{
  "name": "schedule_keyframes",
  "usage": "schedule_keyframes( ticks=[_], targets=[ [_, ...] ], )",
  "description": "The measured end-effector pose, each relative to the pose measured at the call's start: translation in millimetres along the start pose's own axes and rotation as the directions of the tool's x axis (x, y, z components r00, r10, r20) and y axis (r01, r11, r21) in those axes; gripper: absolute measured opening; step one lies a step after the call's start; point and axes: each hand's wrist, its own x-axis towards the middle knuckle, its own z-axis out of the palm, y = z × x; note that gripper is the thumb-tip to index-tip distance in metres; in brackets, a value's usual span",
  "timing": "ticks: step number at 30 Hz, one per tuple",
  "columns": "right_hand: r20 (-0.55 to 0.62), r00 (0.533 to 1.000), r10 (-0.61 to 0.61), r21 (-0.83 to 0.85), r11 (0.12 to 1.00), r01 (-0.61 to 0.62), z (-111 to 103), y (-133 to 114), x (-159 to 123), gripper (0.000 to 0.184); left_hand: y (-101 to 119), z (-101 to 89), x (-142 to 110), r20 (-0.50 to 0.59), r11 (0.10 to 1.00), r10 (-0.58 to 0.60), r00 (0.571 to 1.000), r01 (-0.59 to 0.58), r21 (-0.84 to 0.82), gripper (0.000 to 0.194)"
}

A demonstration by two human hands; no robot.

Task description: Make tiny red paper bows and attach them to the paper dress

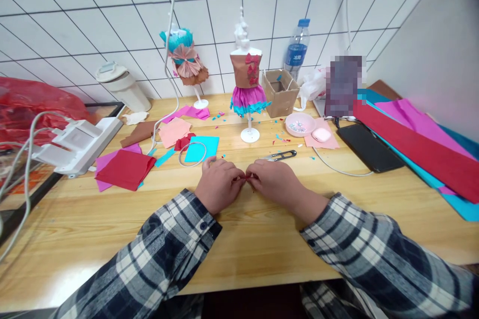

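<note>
At the upper right, a capped water bottle (297,50) stands against the tiled wall (217,15). A lidded tumbler (125,87) leans at the upper left, near a white power strip (84,144). A dark smartphone (368,147) lies at the right.

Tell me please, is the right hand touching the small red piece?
Touching. The head view shows the right hand with its fingertips closed on one side of the small red piece, level with the left hand.

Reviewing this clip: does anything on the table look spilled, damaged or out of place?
Only minor mess: small coloured scraps lie loose on the table around the pink bowl, outside any container. No damage or liquid spill is visible.
</note>
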Motion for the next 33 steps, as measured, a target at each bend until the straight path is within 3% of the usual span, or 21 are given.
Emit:
schedule_keyframes(
  ticks=[11, 21, 28, 33],
  targets=[
    [0.081, 0.996, 0.022, -0.013, 1.000, -0.021, -3.9, -1.5, 2.3, 0.025, 1.4, -0.2, 0.4, 0.015, 1.000, -0.011, 1.000, 0.011, 0.009, 0.014],
    [0.017, 1.000, -0.004, 0.029, 1.000, 0.004, -0.7, 0.9, 0.3, 0.018, 1.5, -1.5, 0.7, -0.003, 1.000, 0.007, 1.000, -0.007, 0.006, 0.015],
    [0.028, 1.000, -0.015, -0.004, 1.000, 0.015, 1.7, 1.6, 0.4, 0.023, 2.8, -1.1, 0.8, 0.006, 1.000, 0.021, 1.000, -0.021, 0.022, 0.019],
    [0.006, 0.999, -0.045, -0.040, 0.998, 0.045, 2.2, 6.6, 0.6, 0.023, -9.7, -12.2, -3.6, -0.029, 0.998, -0.018, 0.999, 0.016, -0.068, 0.023]
  ],
)
